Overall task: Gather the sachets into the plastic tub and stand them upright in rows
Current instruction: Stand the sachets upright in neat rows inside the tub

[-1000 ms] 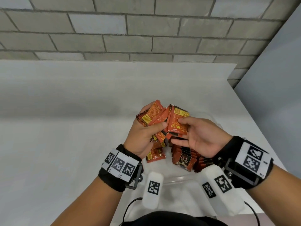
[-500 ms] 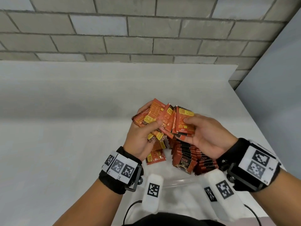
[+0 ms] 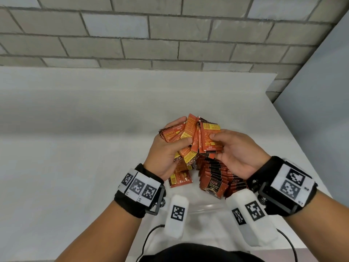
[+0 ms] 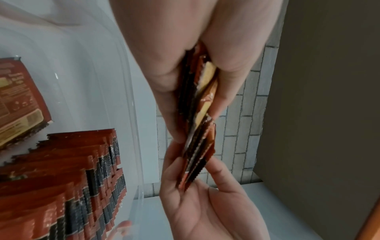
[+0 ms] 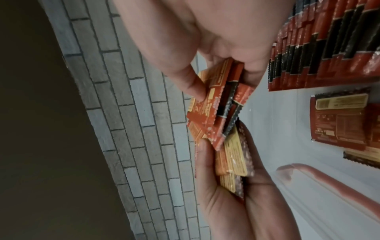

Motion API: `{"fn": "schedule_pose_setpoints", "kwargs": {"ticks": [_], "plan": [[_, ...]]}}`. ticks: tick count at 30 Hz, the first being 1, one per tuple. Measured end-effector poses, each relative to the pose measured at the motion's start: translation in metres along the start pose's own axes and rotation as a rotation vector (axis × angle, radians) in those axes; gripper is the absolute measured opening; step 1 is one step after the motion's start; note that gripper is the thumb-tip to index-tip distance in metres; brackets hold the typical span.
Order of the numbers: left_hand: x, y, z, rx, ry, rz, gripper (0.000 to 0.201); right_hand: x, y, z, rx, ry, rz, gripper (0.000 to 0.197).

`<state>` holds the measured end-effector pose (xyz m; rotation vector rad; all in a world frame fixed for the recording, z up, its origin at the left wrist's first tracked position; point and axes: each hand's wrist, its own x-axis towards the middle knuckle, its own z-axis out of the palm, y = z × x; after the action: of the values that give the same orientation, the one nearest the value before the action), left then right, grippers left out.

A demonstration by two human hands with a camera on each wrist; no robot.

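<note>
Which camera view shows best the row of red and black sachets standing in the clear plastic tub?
The head view: the row of red and black sachets shows with its front label. The left wrist view shows only their tops in the clear plastic tub; the right wrist view crops them.

A: What is worn on the arms?

B: Bare forearms, no sleeves. Each wrist carries a black fabric wristband (image 3: pixel 130 207) with a white panel of square black-and-white markers (image 3: pixel 139 188) on top; the other wristband (image 3: pixel 294 205) has its markers (image 3: pixel 291 181) stacked in a pair.

A: Any hardware?

B: A black metal bracket (image 3: pixel 157 203) with a silver screw sits at each band. A white, rounded camera housing (image 3: pixel 176 216) hangs under the left wrist, with one marker printed on it; a larger housing (image 3: pixel 251 216) under the right wrist shows two. Thin black cables (image 3: pixel 149 237) trail back toward a dark garment (image 3: pixel 198 253) at the bottom edge.
</note>
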<state>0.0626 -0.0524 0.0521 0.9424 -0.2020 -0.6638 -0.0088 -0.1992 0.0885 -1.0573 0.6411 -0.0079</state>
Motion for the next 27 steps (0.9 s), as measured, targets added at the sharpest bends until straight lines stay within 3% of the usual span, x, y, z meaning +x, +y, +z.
{"fn": "schedule_pose_setpoints", "kwargs": {"ticks": [7,16,21,27], "plan": [[-0.002,-0.001,-0.008,-0.042,-0.089,-0.153,0.041,-0.003,-0.008,-0.010,-0.098,-0.012,-0.030,0.014],[-0.003,-0.003,-0.002,0.027,-0.009,-0.087,0.044,-0.009,-0.001,-0.011,-0.219,-0.110,-0.003,0.026],[-0.006,-0.002,0.003,0.064,-0.123,-0.112,0.028,-0.010,0.003,-0.005,-0.237,-0.133,-0.117,0.031],[-0.006,-0.007,0.017,0.022,-0.260,-0.104,0.027,-0.015,0.003,0.001,-0.574,-0.190,-0.254,0.026]]}}
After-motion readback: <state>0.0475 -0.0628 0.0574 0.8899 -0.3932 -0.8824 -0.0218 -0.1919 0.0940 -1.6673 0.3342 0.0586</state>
